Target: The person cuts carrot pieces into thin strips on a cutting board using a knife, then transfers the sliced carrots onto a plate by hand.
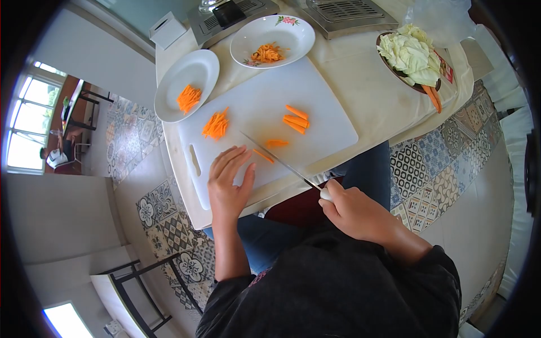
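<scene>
My right hand [355,209] grips the pale handle of a knife [284,163], its blade slanting up and left over the white cutting board [329,135]. Fingers stretched out, my left hand [230,179] is over the board's lower left part and holds nothing I can see. Just right of its fingertips, a thin carrot strip [263,156] lies close to the blade. A small carrot piece [276,143] sits beyond the knife. Farther up are several thicker carrot sticks [296,119]. A pile of carrot shreds [216,124] rests on the board's left side.
Behind the board, a white plate [169,84] holds carrot shreds, and a flowered bowl [242,42] holds more. At the right, cabbage [414,53] and whole carrots [432,98] fill a brown dish. Metal stoves [352,17] stand at the back. A person [58,156] sits far left.
</scene>
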The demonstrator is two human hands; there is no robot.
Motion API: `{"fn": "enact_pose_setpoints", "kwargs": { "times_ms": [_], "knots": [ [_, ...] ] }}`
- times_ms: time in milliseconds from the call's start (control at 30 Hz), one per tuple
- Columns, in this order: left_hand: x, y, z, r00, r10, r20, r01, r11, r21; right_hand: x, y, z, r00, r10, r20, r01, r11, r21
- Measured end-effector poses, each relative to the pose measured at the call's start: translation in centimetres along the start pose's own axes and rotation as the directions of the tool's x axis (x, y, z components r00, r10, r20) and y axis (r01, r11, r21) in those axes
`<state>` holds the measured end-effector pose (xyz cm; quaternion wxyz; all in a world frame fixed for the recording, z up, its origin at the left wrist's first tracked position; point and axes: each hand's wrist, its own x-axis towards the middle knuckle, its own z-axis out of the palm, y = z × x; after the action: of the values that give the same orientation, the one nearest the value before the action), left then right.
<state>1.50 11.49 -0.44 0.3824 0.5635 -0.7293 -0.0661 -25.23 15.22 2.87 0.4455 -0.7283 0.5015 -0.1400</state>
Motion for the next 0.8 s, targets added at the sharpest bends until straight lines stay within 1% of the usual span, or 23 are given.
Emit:
{"fn": "enact_pose_setpoints", "kwargs": {
  "times_ms": [33,133,233,333,467,533,633,800],
  "knots": [
    [-0.5,0.1,0.6,0.999,0.022,0.027,-0.022,1.000,-0.015,-0.1,0.1,0.1,1.000,0.009,0.004,-0.009,1.000,0.019],
    [-1.2,0.9,1.6,0.998,0.026,0.060,-0.029,0.998,0.060,-0.4,0.4,-0.1,1.000,0.009,-0.006,-0.009,1.000,0.018],
    [-1.4,0.6,1.8,0.998,0.038,0.058,-0.044,0.994,0.096,-0.5,0.8,0.0,1.000,-0.012,-0.015,0.013,0.999,0.048],
    [-2.0,-0.2,1.5,0.995,0.055,0.089,-0.069,0.984,0.163,-0.7,0.5,0.0,1.000,0.005,-0.009,-0.004,0.997,0.073],
    [-2.2,0.1,1.3,0.995,0.063,0.074,-0.076,0.980,0.182,-0.4,0.6,0.2,0.998,-0.056,-0.033,0.057,0.997,0.045],
    [-2.4,0.1,1.3,0.996,0.046,0.074,-0.059,0.981,0.187,-0.4,0.2,0.1,0.997,-0.072,-0.030,0.073,0.997,0.040],
    [-3.0,-0.3,1.5,0.997,0.066,0.044,-0.074,0.977,0.198,-0.2,-0.3,0.2,0.996,-0.087,-0.029,0.088,0.995,0.047],
    [-3.1,-0.1,1.6,0.996,0.052,0.072,-0.067,0.971,0.230,0.2,0.0,0.7,0.992,-0.119,-0.034,0.119,0.993,-0.001]
  ]
}}
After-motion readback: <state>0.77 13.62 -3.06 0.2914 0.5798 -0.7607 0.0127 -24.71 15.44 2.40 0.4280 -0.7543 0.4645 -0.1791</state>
